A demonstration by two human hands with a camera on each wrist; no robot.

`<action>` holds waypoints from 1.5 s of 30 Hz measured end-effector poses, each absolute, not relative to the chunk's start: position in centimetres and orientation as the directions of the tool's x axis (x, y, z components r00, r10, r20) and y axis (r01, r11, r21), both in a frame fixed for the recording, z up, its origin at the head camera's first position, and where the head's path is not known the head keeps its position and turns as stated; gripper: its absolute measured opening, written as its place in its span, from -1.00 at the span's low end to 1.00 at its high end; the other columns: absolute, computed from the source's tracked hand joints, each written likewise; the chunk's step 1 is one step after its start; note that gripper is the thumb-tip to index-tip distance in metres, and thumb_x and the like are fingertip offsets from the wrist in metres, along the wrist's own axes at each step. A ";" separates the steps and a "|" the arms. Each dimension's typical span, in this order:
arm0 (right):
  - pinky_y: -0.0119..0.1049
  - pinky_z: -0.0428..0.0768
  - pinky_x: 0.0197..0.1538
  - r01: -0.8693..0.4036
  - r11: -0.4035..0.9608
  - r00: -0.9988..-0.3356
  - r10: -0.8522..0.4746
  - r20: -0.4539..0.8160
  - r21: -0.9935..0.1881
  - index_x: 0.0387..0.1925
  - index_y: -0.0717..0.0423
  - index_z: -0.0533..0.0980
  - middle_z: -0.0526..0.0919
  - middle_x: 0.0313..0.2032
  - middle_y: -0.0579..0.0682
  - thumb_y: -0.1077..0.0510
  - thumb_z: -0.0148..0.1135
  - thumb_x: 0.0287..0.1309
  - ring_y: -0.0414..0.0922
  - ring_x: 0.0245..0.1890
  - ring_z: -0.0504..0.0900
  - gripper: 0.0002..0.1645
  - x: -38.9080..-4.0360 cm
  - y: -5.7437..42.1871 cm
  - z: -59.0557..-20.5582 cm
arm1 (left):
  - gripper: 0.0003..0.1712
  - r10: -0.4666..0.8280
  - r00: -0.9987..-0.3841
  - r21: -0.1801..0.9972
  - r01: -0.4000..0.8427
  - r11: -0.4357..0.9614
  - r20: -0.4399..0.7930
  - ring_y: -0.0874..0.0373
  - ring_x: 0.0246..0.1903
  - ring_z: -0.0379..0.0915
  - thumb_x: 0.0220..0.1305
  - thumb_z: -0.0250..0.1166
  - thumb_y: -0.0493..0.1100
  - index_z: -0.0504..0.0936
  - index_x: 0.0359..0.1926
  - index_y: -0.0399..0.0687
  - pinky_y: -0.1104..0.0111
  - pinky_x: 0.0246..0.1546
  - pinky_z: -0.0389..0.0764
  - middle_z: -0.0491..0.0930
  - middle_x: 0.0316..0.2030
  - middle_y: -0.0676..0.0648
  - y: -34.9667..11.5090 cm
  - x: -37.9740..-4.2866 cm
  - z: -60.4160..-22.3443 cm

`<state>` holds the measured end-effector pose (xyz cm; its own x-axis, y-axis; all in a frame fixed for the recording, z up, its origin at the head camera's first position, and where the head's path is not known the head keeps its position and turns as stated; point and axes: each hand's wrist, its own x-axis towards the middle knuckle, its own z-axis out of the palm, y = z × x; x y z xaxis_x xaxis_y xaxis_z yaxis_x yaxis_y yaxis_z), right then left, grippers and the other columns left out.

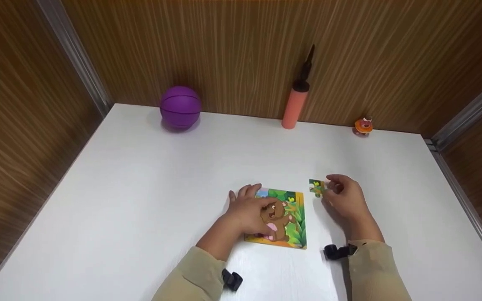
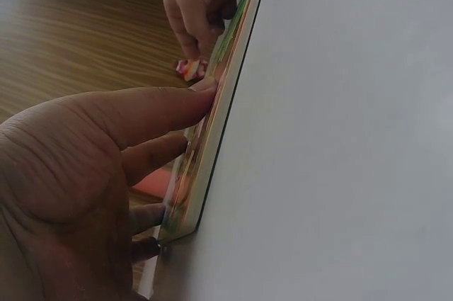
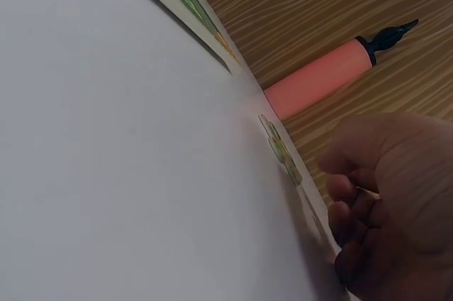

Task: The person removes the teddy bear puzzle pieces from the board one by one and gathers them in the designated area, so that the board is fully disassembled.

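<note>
A puzzle board (image 1: 295,225) with a picture of a brown bear among green leaves lies on the white table. My left hand (image 1: 247,213) rests on its left part with the fingers spread, covering some of the picture. In the left wrist view the left thumb (image 2: 163,110) touches the board's face near its edge. A loose jigsaw piece (image 1: 316,187), green with a yellow patch, lies just right of the board's upper corner. Right beside it is my right hand (image 1: 347,198), fingers loosely bent. The right wrist view shows a gap between these fingers and the piece (image 3: 279,149).
Along the back of the white table (image 1: 140,188) stand a purple ball (image 1: 180,107), a coral hand pump (image 1: 295,106) with a black top, and a small orange and pink figurine (image 1: 363,126). Wood-grain panels (image 1: 232,54) close off the back and sides.
</note>
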<state>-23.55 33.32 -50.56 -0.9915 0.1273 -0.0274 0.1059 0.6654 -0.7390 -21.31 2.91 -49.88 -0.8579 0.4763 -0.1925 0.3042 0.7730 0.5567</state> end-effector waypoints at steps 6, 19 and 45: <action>-0.43 0.52 -0.20 -0.028 0.638 -0.994 0.066 0.090 -0.770 0.15 0.34 0.63 0.65 -0.09 0.18 0.35 0.30 0.28 -0.01 -0.15 0.53 -0.60 -22.9 30.7 -49.8 | 0.35 0.453 -0.872 0.538 0.295 0.790 -0.187 -0.17 0.61 -0.11 -0.11 0.72 0.25 0.26 0.63 -0.04 -0.39 0.50 -0.17 0.10 0.62 -0.11 2.4 -21.6 -50.0; -0.22 0.59 -0.19 -0.032 0.683 -0.996 -0.086 -0.037 -0.729 -0.01 0.28 0.71 0.70 -0.21 0.07 0.35 0.31 0.38 -0.06 -0.25 0.57 -0.79 -22.6 26.0 -50.3 | 0.41 0.454 -0.874 0.526 0.306 0.794 -0.176 -0.15 0.60 -0.09 -0.10 0.70 0.32 0.21 0.64 -0.13 -0.37 0.52 -0.13 0.10 0.62 -0.11 3.0 -22.3 -50.0; -0.10 0.66 -0.13 0.028 0.783 -0.997 -0.024 -0.076 -0.621 -0.05 0.23 0.68 0.66 -0.21 0.05 0.27 0.37 0.40 -0.06 -0.24 0.60 -0.84 -22.0 24.4 -50.7 | 0.37 0.457 -0.871 0.521 0.309 0.796 -0.181 -0.14 0.61 -0.11 -0.09 0.70 0.32 0.23 0.61 -0.11 -0.36 0.52 -0.17 0.11 0.62 -0.12 3.3 -22.1 -50.2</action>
